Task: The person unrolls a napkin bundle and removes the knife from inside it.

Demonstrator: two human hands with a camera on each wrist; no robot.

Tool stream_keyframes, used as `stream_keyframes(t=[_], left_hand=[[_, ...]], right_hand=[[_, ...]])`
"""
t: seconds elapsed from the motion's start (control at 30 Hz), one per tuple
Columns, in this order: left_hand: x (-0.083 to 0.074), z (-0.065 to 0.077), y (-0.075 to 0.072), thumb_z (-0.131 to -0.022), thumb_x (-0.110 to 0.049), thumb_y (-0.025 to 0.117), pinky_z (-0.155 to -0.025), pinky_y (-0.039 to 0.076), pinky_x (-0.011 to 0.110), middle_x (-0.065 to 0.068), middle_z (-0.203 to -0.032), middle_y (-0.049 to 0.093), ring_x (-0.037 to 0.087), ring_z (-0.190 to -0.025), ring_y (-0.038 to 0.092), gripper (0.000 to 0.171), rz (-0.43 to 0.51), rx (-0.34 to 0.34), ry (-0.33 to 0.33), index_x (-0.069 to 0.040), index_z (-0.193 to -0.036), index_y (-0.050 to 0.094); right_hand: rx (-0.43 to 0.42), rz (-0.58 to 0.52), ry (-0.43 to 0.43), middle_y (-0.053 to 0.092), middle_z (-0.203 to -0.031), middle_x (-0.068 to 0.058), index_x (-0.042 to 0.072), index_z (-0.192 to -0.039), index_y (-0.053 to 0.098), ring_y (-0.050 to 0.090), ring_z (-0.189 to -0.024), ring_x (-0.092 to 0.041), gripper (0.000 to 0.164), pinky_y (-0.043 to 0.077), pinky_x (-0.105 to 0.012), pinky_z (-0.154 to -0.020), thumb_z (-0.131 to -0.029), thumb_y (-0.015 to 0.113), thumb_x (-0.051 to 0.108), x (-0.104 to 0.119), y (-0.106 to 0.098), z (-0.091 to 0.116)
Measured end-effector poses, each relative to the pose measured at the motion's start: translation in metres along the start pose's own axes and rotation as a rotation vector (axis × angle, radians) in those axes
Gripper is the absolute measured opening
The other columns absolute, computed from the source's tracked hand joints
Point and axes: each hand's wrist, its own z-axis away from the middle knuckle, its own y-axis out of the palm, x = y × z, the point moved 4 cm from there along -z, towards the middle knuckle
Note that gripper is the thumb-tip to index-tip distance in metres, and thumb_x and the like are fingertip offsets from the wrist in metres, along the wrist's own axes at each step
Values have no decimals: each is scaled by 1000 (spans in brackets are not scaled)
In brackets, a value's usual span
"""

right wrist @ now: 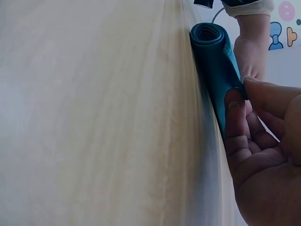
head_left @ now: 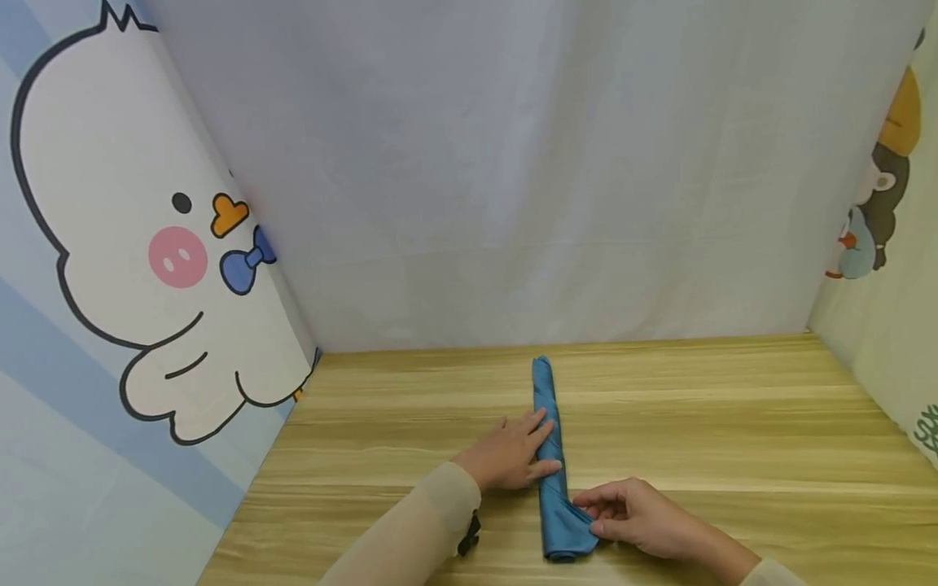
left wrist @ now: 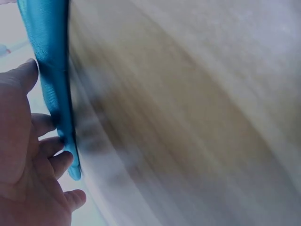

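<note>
A rolled blue cloth [head_left: 544,387] lies lengthwise on the table, a long narrow roll with a loose flap at its near right end. Across its middle rests my left hand [head_left: 513,453], fingers spread and fairly straight, thumb lower down on the roll. My right hand [head_left: 637,521] pinches the edge of the flap between thumb and fingertips. In the right wrist view, the near end of the cloth [right wrist: 211,52] shows its coiled layers. The left wrist view has the left fingertips touching the side of the cloth [left wrist: 49,42].
The wood-grain table [head_left: 396,391] extends on both sides of the roll. A plain pale curtain [head_left: 513,179] hangs behind it. Cartoon-printed panels stand left and right, one with a white bird [head_left: 110,163]. A dark object [head_left: 470,535] sits at the left sleeve.
</note>
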Motion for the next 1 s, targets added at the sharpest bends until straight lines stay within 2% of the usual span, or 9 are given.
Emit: stream_keyframes(t=[0.13,0.27,0.47,0.6,0.73,0.9,1.0], left_hand=[[4,7,-3,-97,-65,24,-111,24,50,2,-160,15,16,-145,16,76,22,-30,17,-17,-155,22],[10,15,-2,-99,-62,25,-111,25,51,3,-159,19,18,-145,18,73,31,-45,33,-16,-155,22],[17,35,-6,-101,-56,28,-110,26,51,2,-159,21,20,-145,19,67,52,-1,20,-14,-154,25],[18,45,-8,-102,-52,30,-110,25,53,3,-158,23,21,-144,20,64,55,23,16,-13,-153,28],[16,55,-10,-103,-50,33,-110,25,55,5,-157,27,23,-144,23,62,39,21,48,-12,-152,32],[7,68,-14,-102,-49,37,-111,29,41,6,-153,35,22,-141,30,61,19,-5,138,-9,-149,37],[3,76,-13,-101,-51,39,-110,31,35,5,-150,40,19,-138,35,63,13,-5,162,-9,-147,40]], right_hand=[[4,3,-1,64,-106,-13,-10,-128,56,60,-91,-9,40,52,-24,-74,-94,63,11,2,2,-2],[-1,16,35,64,-108,-12,-7,-128,58,61,-91,-10,39,52,-24,-75,-94,63,12,4,5,-8],[-18,70,76,66,-106,-7,-1,-124,62,61,-91,-11,35,51,-24,-76,-93,65,15,9,12,-20],[-30,111,60,66,-101,-4,-3,-122,63,61,-88,-9,34,52,-24,-74,-92,66,14,11,16,-26],[-44,174,45,66,-94,1,-2,-119,66,60,-83,-6,33,51,-24,-71,-91,68,15,14,20,-32],[-55,228,50,64,-89,5,2,-117,67,59,-79,-7,30,51,-25,-68,-91,68,18,17,23,-37],[-61,263,48,64,-87,6,3,-116,68,59,-78,-6,29,51,-24,-67,-92,68,19,19,24,-39]])
